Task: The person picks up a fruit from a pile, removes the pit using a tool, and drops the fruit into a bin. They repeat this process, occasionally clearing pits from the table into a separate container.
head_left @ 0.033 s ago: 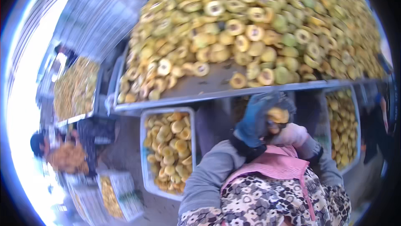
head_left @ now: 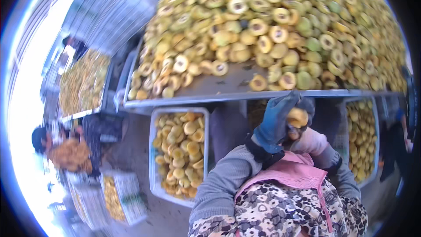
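My left hand [head_left: 277, 123], in a blue and dark glove, is closed around a yellow-orange apricot-like fruit [head_left: 298, 117] in front of my chest. Against its lower side is my right hand [head_left: 311, 141], in a pale pink glove; its fingers are partly hidden behind the fruit and a dark patch. Whether it grips the fruit or a tool, I cannot make out. Just beyond both hands runs the front edge of a metal table [head_left: 228, 81], heaped with halved fruit [head_left: 280, 35], several showing dark pit hollows.
A white crate [head_left: 154, 162] of fruit halves stands on the floor left of my lap, another crate [head_left: 375, 149] to the right. Far left, a person [head_left: 66, 149] sits by a second heaped table [head_left: 83, 88]. More crates [head_left: 125, 197] stand behind that person.
The view has shifted slightly, so the table and crates sit a little further right. Both hands stay together around the fruit with little visible change.
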